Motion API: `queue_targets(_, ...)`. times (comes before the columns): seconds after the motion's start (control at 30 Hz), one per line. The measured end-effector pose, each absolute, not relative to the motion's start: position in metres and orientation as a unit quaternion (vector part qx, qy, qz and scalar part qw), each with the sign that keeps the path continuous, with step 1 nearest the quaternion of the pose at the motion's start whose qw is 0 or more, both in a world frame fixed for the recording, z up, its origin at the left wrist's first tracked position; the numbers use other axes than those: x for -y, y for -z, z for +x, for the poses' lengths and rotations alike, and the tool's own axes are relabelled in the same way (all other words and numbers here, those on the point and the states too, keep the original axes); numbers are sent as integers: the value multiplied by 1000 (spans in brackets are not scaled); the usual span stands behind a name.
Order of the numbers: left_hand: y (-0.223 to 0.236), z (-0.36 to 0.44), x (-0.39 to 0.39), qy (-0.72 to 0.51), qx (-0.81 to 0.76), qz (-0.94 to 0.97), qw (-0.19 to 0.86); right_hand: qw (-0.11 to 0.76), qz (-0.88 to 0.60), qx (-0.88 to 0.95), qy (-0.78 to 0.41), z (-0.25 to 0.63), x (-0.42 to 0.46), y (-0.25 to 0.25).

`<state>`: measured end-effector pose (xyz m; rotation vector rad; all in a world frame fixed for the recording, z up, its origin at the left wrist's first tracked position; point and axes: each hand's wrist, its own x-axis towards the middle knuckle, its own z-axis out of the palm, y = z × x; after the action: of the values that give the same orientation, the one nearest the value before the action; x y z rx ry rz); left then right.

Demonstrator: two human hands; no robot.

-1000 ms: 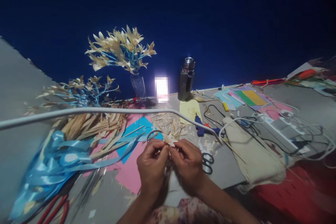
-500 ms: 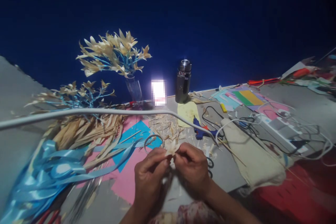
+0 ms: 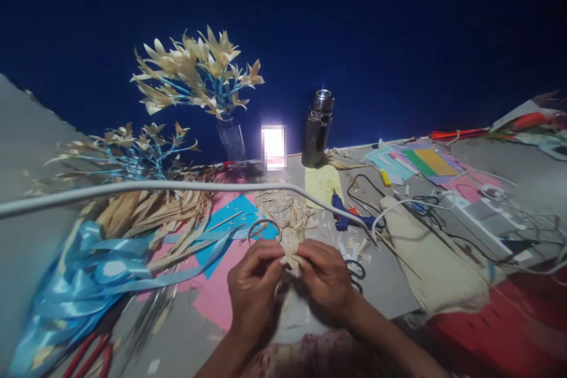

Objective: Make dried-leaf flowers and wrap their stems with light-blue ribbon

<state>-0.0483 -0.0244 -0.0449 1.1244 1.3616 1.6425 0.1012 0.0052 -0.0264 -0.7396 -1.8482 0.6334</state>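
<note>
My left hand (image 3: 252, 289) and my right hand (image 3: 325, 276) meet low in the middle, fingers pinched together on a small pale husk flower (image 3: 291, 255) held between them above the grey table (image 3: 390, 283). Just beyond the flower lie a small wire ring (image 3: 261, 225) and a heap of pale husk scraps (image 3: 286, 212). Black-handled scissors (image 3: 357, 271) lie right beside my right hand, partly hidden by it. Pink paper (image 3: 217, 298) and blue paper (image 3: 234, 215) lie under and left of my left hand.
A white cable (image 3: 155, 186) arcs across the table. Blue ribbon (image 3: 84, 277) and dried husks (image 3: 146, 212) lie left, red-handled pliers (image 3: 88, 357) at the lower left. Husk flowers in a vase (image 3: 201, 80), a lit screen (image 3: 273, 147), a metal flask (image 3: 318, 130). Blue glue gun (image 3: 345, 215), cloth bag (image 3: 438, 260), power strip (image 3: 482, 224) right.
My hands have stayed pinched on the husk flower, shifting slightly and turning it a little lower between the fingers. The view has swayed; nothing else on the table has moved.
</note>
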Motion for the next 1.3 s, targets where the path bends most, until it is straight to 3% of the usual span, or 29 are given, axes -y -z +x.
queue_targets(0.17, 43, -48, 21, -657, -534, 471, 247, 491, -286, 746, -348, 100, -1, 26)
queue_targets(0.37, 31, -60, 13, -609, -475, 495, 399, 499, -276, 718, -399, 105, -6, 26)
queue_targets(0.43, 29, -62, 12, -602, -485, 497, 396, 480, -276, 719, -420, 108, -7, 25)
queue_targets(0.77, 32, -64, 12, -594, -478, 631, 141, 410, -278, 624, -605, 114, -8, 32)
queue_targets(0.97, 40, -69, 13, -571, -453, 682, 59, 363, -264, 569, -690, 115, -1, 32)
queue_targets(1.17, 38, -68, 14, -626, -535, 555, 119, 311, -271, 551, -725, 115, 6, 40)
queue_targets(1.3, 38, -66, 13, -654, -548, 421, 308, 291, -303, 542, -728, 113, 6, 38)
